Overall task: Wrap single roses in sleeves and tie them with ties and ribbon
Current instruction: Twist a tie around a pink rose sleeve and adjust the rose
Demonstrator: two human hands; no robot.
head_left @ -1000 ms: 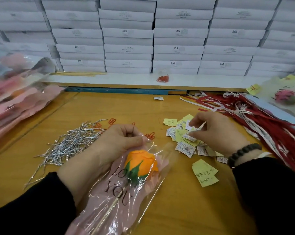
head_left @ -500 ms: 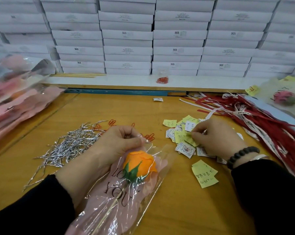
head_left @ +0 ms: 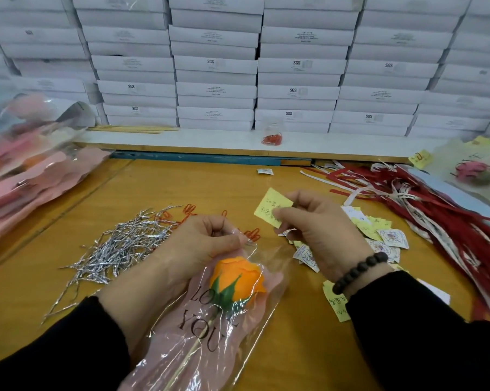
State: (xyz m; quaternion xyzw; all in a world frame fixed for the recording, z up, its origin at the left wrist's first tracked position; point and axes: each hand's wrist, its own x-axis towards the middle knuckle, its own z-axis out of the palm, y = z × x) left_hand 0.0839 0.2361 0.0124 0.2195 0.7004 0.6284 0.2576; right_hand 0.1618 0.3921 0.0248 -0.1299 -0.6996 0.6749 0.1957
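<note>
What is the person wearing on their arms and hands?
Both arms are in long black sleeves that reach the wrists. The left hand is bare, with no glove, ring or watch showing. The right hand is bare too, with a bracelet of round dark beads on the wrist.

Orange rose (head_left: 236, 275) (green sepals), pink lettered sleeve (head_left: 210, 340), yellow note (head_left: 272, 206).
</note>
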